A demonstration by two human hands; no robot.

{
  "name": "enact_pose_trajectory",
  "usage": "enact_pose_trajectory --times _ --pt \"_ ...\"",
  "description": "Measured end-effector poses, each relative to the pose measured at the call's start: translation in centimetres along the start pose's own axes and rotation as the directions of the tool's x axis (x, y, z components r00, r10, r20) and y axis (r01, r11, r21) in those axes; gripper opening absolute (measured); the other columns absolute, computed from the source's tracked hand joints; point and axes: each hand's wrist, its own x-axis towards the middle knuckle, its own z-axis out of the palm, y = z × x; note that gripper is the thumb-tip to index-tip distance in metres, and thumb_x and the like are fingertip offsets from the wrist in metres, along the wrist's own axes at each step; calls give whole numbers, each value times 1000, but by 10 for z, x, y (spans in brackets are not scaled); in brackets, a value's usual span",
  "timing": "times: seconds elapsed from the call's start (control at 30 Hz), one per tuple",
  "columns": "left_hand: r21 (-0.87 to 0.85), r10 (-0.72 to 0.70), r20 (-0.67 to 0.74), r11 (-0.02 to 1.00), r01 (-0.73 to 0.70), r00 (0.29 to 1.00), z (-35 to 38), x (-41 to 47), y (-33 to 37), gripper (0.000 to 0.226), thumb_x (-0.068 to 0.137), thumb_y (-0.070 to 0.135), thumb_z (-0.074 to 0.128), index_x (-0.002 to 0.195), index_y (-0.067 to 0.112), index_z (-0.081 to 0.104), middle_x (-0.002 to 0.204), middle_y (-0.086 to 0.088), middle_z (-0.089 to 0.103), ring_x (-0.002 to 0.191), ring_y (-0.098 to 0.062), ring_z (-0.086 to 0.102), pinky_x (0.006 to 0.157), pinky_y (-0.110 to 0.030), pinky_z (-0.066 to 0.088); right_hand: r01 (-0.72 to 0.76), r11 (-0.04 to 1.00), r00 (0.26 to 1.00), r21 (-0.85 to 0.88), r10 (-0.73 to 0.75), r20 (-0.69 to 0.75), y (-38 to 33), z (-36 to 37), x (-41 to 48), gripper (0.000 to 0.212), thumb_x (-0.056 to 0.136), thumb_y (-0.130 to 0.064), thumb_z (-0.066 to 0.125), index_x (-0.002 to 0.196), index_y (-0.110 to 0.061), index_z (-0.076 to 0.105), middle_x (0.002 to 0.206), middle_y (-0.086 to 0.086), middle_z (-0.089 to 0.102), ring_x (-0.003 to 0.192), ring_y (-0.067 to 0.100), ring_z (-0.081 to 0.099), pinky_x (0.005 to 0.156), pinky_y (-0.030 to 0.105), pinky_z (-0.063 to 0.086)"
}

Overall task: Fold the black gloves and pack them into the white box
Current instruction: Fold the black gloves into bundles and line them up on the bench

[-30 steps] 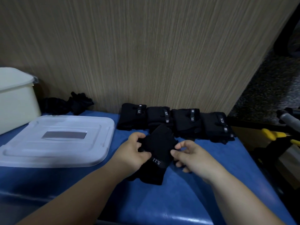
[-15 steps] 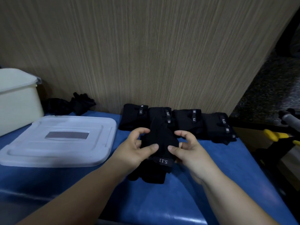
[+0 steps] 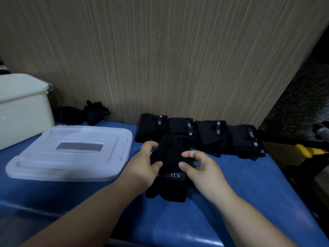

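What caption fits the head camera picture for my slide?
The left hand and right hand fold a black glove on the blue table, four folded gloves behind, white lid beside.

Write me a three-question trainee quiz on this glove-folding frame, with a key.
1. True or false: the white lid lies flat on the blue table.
2. How many folded gloves form the row along the wooden wall?
3. The black glove at the centre is held by: A one hand, B both hands, C neither.
Key: 1 true. 2 four. 3 B: left hand and right hand both pinch it.
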Motion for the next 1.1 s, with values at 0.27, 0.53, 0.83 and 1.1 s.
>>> enact_pose_trajectory --times 0.27,0.53,0.83,1.1 --pt "302 4 17 953 -9 1000 -1 0 -6 70 92 22 59 147 34 17 122 2 54 93 -15 60 89 -30 48 -74 979 995 -192 86 54 9 3 0 42 80 -35 75 118 -28 58 105 6 64 80 9 58 67 16 44" --pt "457 300 -35 853 -252 953 -3 -1 -12 61 88 22 60 143 30 34 140 14 30 127 -12 35 106 -22 29 9 846 1000 -533 -9 3 -8 -5 -10 25 84 -63 52 88 -39 59 101 -12 54 92 7 54 76 23 43" --pt "494 278 376 747 -445 884 -3 6 -10 47 102 16 35 145 36 32 150 27 16 145 0 0 119 -27 0 282 773 953 -568 -294 74 -7 -2 -16 69 80 -73 26 126 -33 57 129 -21 40 131 2 26 110 22 24" --pt "521 99 453 777 -353 886 -4 9 -22 48 104 32 26 151 36 12 157 22 -1 140 7 -10 115 -24 -10 290 653 906 -700 50 421 1 -1 -19 56 102 -47 19 153 -30 6 159 -18 -3 143 -1 -16 119 36 -10"
